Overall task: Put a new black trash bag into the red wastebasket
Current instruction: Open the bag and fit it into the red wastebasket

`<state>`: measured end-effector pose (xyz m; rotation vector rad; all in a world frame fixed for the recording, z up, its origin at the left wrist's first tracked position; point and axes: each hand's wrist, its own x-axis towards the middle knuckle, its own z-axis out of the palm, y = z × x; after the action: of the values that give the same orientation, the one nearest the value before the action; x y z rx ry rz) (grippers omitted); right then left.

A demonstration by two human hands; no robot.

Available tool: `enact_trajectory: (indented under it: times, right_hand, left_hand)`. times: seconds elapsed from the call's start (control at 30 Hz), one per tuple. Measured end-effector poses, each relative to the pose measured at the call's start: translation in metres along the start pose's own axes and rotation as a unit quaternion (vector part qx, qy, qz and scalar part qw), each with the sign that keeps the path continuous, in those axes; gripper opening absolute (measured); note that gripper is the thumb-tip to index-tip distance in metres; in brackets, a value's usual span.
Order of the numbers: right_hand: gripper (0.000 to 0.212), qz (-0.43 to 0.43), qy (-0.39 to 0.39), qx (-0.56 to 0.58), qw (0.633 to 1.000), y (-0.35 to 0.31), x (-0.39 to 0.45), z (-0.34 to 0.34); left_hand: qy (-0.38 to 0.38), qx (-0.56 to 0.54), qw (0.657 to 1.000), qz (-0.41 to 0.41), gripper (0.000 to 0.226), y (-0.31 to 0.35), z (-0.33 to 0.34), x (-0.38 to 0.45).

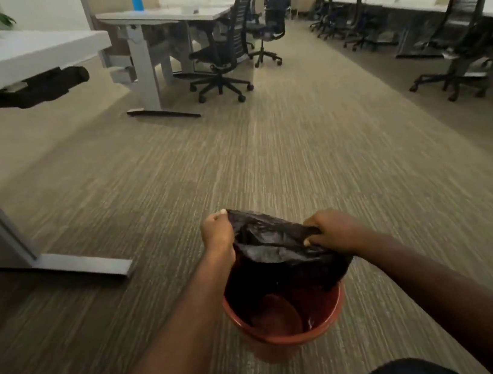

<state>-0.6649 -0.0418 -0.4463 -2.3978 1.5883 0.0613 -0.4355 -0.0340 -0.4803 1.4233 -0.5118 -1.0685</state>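
Note:
The red wastebasket (291, 336) stands on the carpet just in front of me, its near rim showing. A black trash bag (279, 248) hangs over its mouth, with the lower part down inside the basket. My left hand (217, 232) is shut on the bag's top edge at the left. My right hand (328, 229) is shut on the top edge at the right. Between the two hands the bag's upper part is stretched and crumpled above the far rim, which it hides.
A white desk (15, 57) with a grey leg and foot (59, 260) stands to the left. More desks and black office chairs (221, 60) line the aisle ahead, and another chair (465, 38) stands at the right. Carpet (265, 152) stretches ahead.

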Motion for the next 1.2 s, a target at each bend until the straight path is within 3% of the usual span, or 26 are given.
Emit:
enact_trajectory:
  times: [0.1, 0.2, 0.37, 0.57, 0.83, 0.93, 1.07, 1.13, 1.2]
  right_hand:
    - [0.016, 0.073, -0.003, 0.031, 0.997, 0.029, 0.006, 0.014]
    - [0.031, 0.140, 0.039, 0.105, 0.984, 0.056, 0.016, 0.027]
    - [0.035, 0.191, 0.115, 0.167, 0.960, 0.073, 0.035, 0.062]
    - [0.019, 0.213, 0.163, 0.220, 0.938, 0.089, 0.074, 0.105]
    - [0.058, 0.229, 0.183, 0.287, 0.912, 0.121, 0.123, 0.139]
    - [0.054, 0.221, 0.139, 0.300, 0.917, 0.131, 0.131, 0.151]
    - [0.035, 0.188, 0.048, 0.348, 0.917, 0.138, 0.122, 0.161]
    - [0.018, 0.191, 0.046, 0.414, 0.889, 0.140, 0.115, 0.160]
    - [0.021, 0.208, 0.053, 0.493, 0.843, 0.139, 0.105, 0.155]
  left_hand:
    - [-0.059, 0.210, 0.966, 0.137, 0.020, -0.019, -0.032, 0.016]
    - [-0.113, 0.355, 0.907, 0.195, 0.020, -0.042, -0.056, 0.034]
    - [-0.080, 0.416, 0.879, 0.218, 0.017, -0.066, -0.063, 0.063]
    - [-0.013, 0.479, 0.838, 0.260, 0.019, -0.086, -0.036, 0.107]
    - [-0.044, 0.496, 0.856, 0.139, 0.030, -0.111, -0.008, 0.175]
    - [-0.114, 0.470, 0.871, 0.081, 0.025, -0.127, -0.014, 0.190]
    - [-0.220, 0.377, 0.899, 0.035, 0.035, -0.138, -0.037, 0.181]
    - [-0.198, 0.343, 0.918, 0.023, 0.047, -0.133, -0.046, 0.170]
    - [-0.176, 0.333, 0.926, -0.028, 0.056, -0.123, -0.058, 0.159]
